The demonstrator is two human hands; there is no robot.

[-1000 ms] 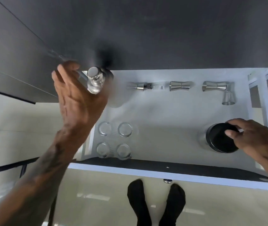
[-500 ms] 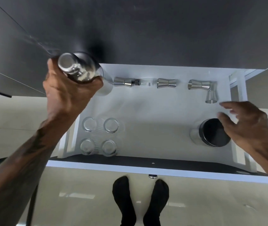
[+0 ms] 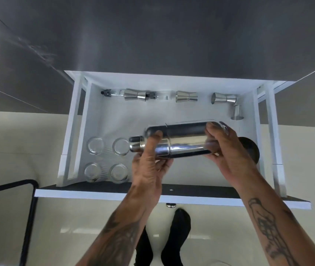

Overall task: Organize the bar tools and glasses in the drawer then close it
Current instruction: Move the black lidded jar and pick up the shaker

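A steel cocktail shaker (image 3: 183, 140) lies sideways over the middle of the open white drawer (image 3: 76, 131), cap pointing left. My left hand (image 3: 149, 162) grips it near the cap end and my right hand (image 3: 227, 148) holds its base end. Several clear glasses (image 3: 95, 145) stand in a square block at the drawer's front left. Steel jiggers (image 3: 186, 96) and two small pourers (image 3: 160, 96) lie in a row along the back wall. A dark round tin (image 3: 252, 148) sits at the right, mostly behind my right hand.
The dark countertop (image 3: 152, 35) overhangs the drawer's back. The drawer's dark front panel (image 3: 99, 189) has a small knob (image 3: 170, 205) beneath it. A black metal frame (image 3: 30, 208) stands at the lower left on the pale floor. My feet in black socks (image 3: 164, 240) are below the drawer.
My left hand brought the shaker from the countertop edge at the upper left down over the drawer's middle and turned it sideways. My right hand left the dark tin and took the shaker's base.
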